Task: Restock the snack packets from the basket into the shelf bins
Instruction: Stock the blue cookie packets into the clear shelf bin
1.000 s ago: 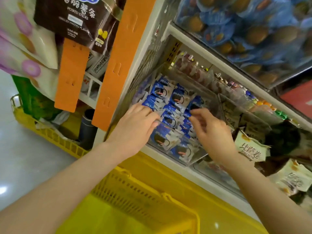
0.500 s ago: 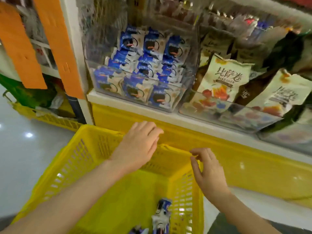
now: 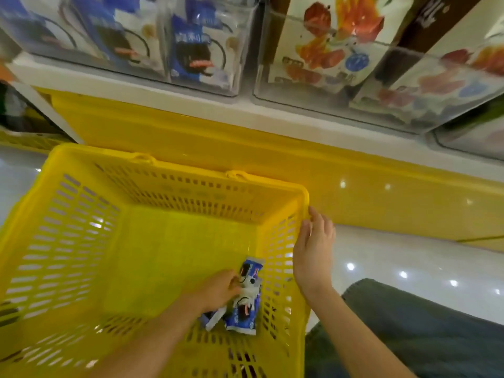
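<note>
**L hand in basket, R hand on its rim**

Yellow basket [image 3: 68,236] sits on the floor near the shelf. L hand [image 3: 218,291] is down inside it, fingers curled onto the blue-and-white packets [image 3: 245,312] at the near-right of the bottom; with the blur I cannot tell if it grips one. R hand [image 3: 313,252] rests on the basket's right rim, fingers fairly straight, holding nothing. Far side, up on the shelf: left bin [image 3: 241,50] w/ the same blue-and-white packs, right bin [image 3: 313,102] w/ beige packs [image 3: 341,36].

One yellow basket [image 3: 81,219]; at least three blue-and-white snack packets [image 3: 242,315] inside it; three clear shelf bins [image 3: 242,64], partly in view.
</note>
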Motion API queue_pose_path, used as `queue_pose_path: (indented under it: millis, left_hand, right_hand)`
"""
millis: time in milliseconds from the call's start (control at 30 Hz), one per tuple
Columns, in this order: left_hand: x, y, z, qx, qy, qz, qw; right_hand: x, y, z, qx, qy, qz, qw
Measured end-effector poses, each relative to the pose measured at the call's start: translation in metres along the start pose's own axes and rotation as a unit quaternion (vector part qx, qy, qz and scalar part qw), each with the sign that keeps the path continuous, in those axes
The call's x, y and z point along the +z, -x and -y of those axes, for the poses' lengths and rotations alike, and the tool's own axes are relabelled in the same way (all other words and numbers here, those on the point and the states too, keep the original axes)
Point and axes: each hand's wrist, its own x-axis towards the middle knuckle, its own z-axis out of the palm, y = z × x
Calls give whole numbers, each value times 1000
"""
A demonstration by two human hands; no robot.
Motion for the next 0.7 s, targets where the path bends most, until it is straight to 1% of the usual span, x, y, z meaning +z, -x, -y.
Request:
queue_pose_path:
  millis: [100, 233, 300, 367, 433, 500, 533, 600, 667, 700]
  left_hand:
    - [20, -8, 5, -18, 67, 60, 996]
    - [27, -8, 9, 6, 96, 86, 992]
    - [26, -4, 6, 27, 118, 86, 989]
    - [18, 2, 0, 42, 140, 42, 988]
    - [2, 10, -9, 57, 187, -48, 980]
    - [-17, 22, -23, 83, 279, -142, 946]
    - [-26, 29, -31, 96, 320, -181, 925]
    - [-41, 44, -49, 118, 359, -243, 893]
    - [-50, 59, -69, 151, 374, -282, 871]
    - [-52, 66, -78, 174, 366, -297, 865]
  right_hand:
    - [0, -1, -2, 25, -58, 10, 998]
    - [-1, -2, -6, 28, -69, 6, 997]
    - [-1, -3, -6, 25, -65, 8, 998]
    - [-3, -4, -4, 22, -56, 16, 998]
    - [-7, -4, -3, -1, -6, 21, 1000]
    - [-13, 0, -2, -51, 55, 10, 997]
    - [-15, 3, 0, -65, 59, 14, 996]
    - [-19, 14, 9, -65, 23, 53, 996]
    - [-22, 27, 21, -33, -27, 108, 993]
    - [-24, 33, 27, -13, -57, 137, 989]
